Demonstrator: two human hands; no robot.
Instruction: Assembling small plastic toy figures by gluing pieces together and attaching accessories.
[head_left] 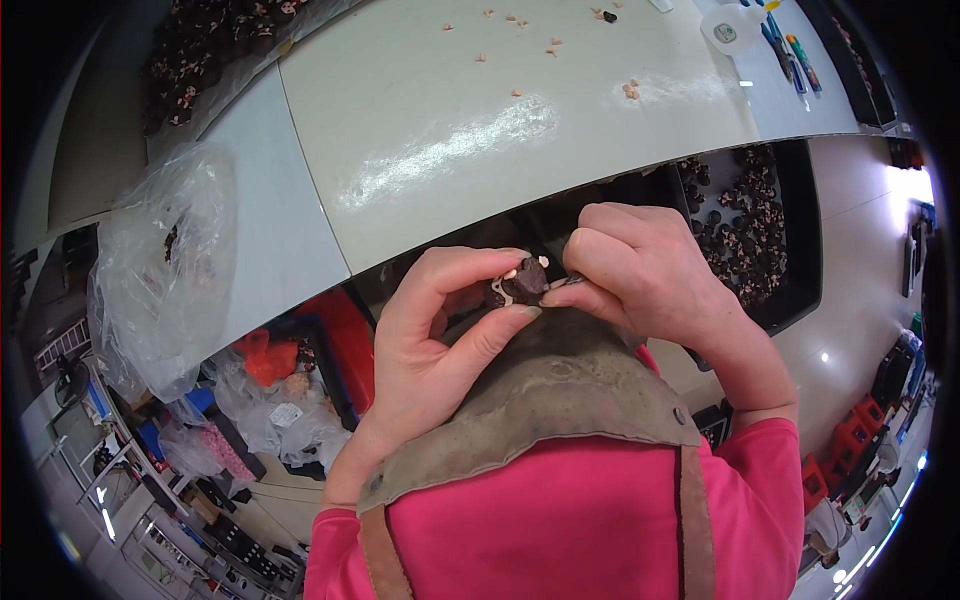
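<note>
Thumb and fingers of my left hand (425, 335) are closed round a small dark brown figure piece (528, 280) with pale pink parts, just beyond the near edge of the apron. My right hand (645, 270) is curled into a pinch at the piece's right side. A thin greyish bit shows at its fingertips, too small to name. Both hands are held close together in front of my body, below the table edge. The brown apron (560, 375) spreads out beneath them.
Beyond the hands stands a pale table (420, 110) with pink scraps (631, 90), a white bottle (728, 30) and pen-like tools (780, 55). At right, a black tray (812, 240) holds many brown and pink pieces. A clear plastic bag (160, 270) hangs at left.
</note>
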